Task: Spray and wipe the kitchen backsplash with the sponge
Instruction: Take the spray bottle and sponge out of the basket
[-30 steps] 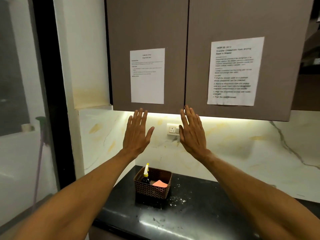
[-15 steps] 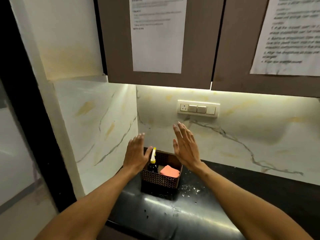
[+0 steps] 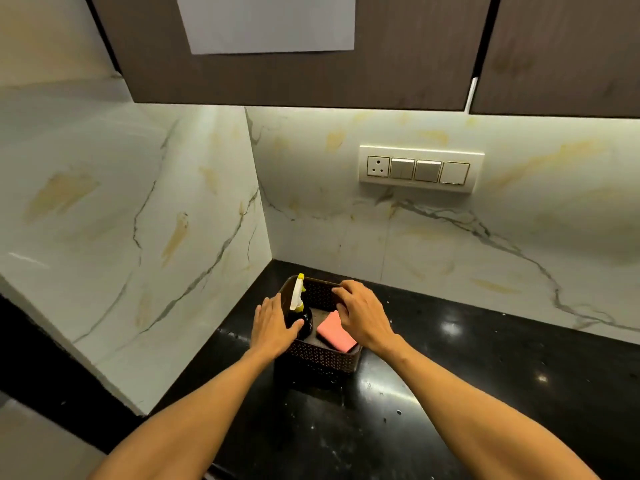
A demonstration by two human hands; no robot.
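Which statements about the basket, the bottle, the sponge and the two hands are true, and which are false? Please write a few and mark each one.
1. The pink sponge lies inside the basket. True.
2. The spray bottle stands outside the basket. False: it stands inside, left of the sponge.
3. The right hand holds the sponge up in the air. False: the right hand is over the basket, where the sponge lies.
4. A switch plate is on the back wall. True.
5. The left hand is beside the spray bottle. True.
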